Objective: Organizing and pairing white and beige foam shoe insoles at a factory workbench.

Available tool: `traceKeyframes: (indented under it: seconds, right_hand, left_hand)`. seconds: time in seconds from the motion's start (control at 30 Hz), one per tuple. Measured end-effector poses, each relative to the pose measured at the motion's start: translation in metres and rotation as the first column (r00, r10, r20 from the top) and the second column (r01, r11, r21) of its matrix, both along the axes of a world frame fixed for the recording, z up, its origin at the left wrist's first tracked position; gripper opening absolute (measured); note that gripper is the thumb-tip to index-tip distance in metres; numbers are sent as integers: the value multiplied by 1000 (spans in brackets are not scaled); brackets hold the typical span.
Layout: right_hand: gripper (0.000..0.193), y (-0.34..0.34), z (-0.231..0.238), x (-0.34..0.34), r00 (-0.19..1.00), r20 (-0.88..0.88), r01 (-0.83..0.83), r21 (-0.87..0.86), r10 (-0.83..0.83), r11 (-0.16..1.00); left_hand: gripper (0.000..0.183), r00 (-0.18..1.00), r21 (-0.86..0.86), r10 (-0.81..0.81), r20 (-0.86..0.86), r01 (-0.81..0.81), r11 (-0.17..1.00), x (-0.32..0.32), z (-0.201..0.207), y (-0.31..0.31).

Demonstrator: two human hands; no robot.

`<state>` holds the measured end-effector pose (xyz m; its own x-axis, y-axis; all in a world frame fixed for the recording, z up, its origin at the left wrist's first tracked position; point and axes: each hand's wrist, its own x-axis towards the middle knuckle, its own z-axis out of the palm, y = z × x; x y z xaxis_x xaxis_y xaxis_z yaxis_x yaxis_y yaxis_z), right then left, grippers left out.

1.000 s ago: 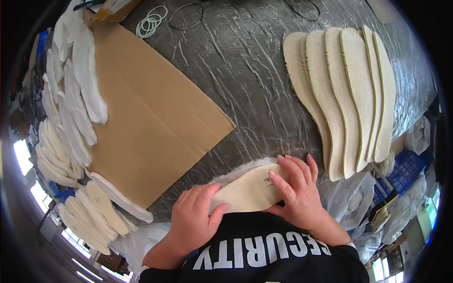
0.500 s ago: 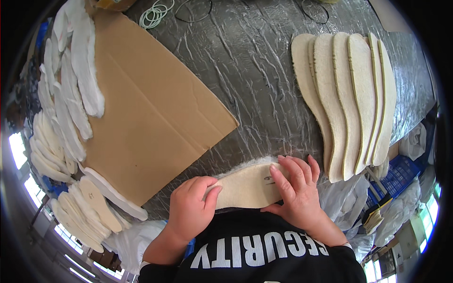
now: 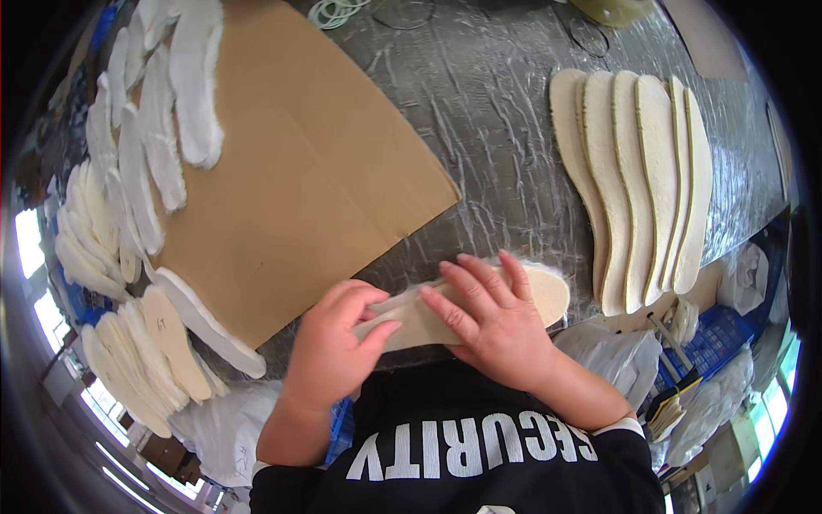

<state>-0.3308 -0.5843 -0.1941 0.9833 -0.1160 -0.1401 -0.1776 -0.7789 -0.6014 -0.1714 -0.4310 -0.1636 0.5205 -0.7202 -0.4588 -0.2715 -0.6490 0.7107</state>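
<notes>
A cream insole (image 3: 548, 295) with a fuzzy white rim lies sideways at the table's near edge, between both my hands. My left hand (image 3: 330, 343) pinches its left end between thumb and fingers. Across its middle lies my right hand (image 3: 492, 317), fingers stretched over the upper face and the thumb hidden near the lower edge. To the right, several cream insoles (image 3: 655, 171) overlap in a fanned row. More fluffy white insoles (image 3: 195, 86) lie at the left, some on the brown cardboard sheet (image 3: 308, 171).
The table (image 3: 505, 188) has a wrinkled, plastic-covered top. Pale green bands (image 3: 336, 12) and a roll of tape (image 3: 615, 8) lie at the far edge. Cream insoles (image 3: 175, 343) are piled at the lower left. Plastic bags (image 3: 612, 355) and a blue crate (image 3: 723, 338) stand below the right edge.
My right hand has slid left onto the insole's middle, uncovering its rounded right end. My left hand keeps its pinch. The whole view has shifted slightly.
</notes>
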Motion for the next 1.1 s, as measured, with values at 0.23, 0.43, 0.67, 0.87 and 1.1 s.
traceKeyframes:
  seconds: [0.23, 0.43, 0.67, 0.87, 1.1]
  right_hand:
    - [96, 11, 16, 20, 993, 23, -119, 115, 118, 986]
    - [73, 43, -15, 48, 937, 300, -245, 192, 181, 950]
    - [56, 42, -16, 57, 930, 346, -213, 233, 124, 949]
    - [28, 31, -17, 52, 963, 268, -138, 393, 31, 909]
    - [35, 16, -24, 49, 962, 266, -168, 748, -59, 642]
  left_hand:
    - [16, 809, 32, 335, -484, -366, 930, 13, 2, 65]
    - [15, 611, -107, 457, -646, -666, 738, 12, -23, 74]
    - [21, 551, 46, 655, -517, -746, 664, -23, -37, 97]
    - [14, 575, 0, 595, -561, -719, 695, -32, -46, 78]
    - [10, 765, -238, 624, -158, -643, 728, -41, -69, 82]
